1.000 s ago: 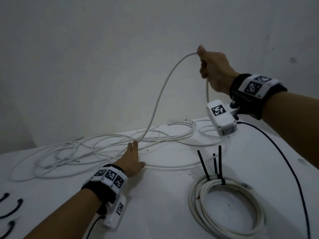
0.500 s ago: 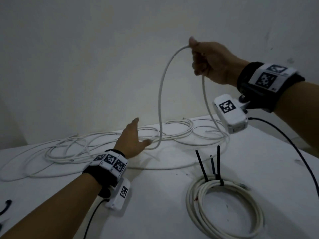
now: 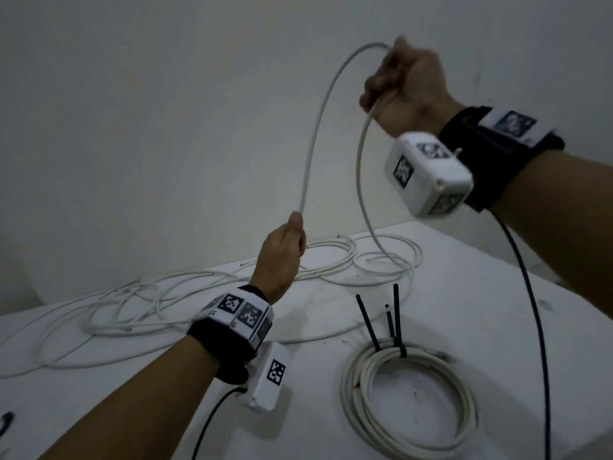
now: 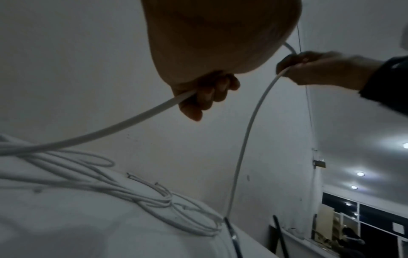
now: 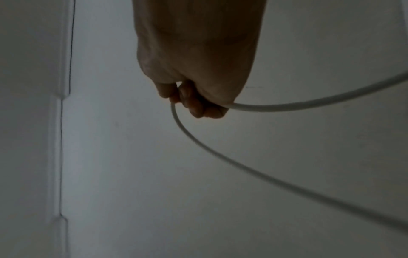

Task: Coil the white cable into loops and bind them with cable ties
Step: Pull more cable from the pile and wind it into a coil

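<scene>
Both hands, left and right, gripped the white cable mid-frame. Below, the white desk met a bare wall.

Right hand high in the upper right of the frame, fist closed round the white cable — arching down to the left hand at centre, gripped there too. Loose cable sprawled across the white table. Lower right — finished coil, bound with black cable ties.
</scene>
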The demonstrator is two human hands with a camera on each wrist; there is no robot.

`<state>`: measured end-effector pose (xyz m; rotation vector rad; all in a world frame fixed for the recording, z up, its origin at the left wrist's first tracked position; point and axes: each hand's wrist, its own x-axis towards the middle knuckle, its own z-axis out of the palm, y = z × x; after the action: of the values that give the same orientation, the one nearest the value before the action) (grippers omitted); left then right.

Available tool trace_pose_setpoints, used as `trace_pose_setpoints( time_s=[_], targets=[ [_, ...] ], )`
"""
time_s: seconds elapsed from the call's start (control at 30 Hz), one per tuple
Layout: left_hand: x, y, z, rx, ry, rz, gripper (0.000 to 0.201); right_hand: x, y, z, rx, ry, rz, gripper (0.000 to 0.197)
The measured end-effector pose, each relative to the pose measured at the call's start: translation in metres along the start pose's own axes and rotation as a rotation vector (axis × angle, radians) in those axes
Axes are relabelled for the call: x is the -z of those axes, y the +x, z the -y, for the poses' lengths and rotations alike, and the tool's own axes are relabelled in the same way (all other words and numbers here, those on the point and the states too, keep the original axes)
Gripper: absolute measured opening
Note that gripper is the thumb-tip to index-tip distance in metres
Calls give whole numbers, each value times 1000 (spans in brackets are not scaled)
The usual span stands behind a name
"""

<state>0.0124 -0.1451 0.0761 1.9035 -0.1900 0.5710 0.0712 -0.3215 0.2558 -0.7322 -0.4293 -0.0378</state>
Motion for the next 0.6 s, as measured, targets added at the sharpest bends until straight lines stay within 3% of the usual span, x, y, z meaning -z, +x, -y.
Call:
trace_pose_setpoints(
  time_s=[0.1,0.23,0.4,0.47,0.53,0.6],
  targets=[
    [6,-2,21,65,126,-45,52,2,-5,17,-81,64,18,41],
    [7,-4,20,96,-15,-128,48,23,-30,-15,-363,-588,105,25],
    [23,11,-31,40,-228,-157,48,46,-51,-24,-432,-1357,172,25],
    [33,18,-52,36,-312,-142,47,47,-54,-18,-354,-1443,123,33],
    [41,23,-70,42,-390,-94,48,40,-58,-15,-207,-1271,62,52],
    [46,24,-83,25,-370,-10,50,31,-65,-15,68,-1195,14,77]
  ],
)
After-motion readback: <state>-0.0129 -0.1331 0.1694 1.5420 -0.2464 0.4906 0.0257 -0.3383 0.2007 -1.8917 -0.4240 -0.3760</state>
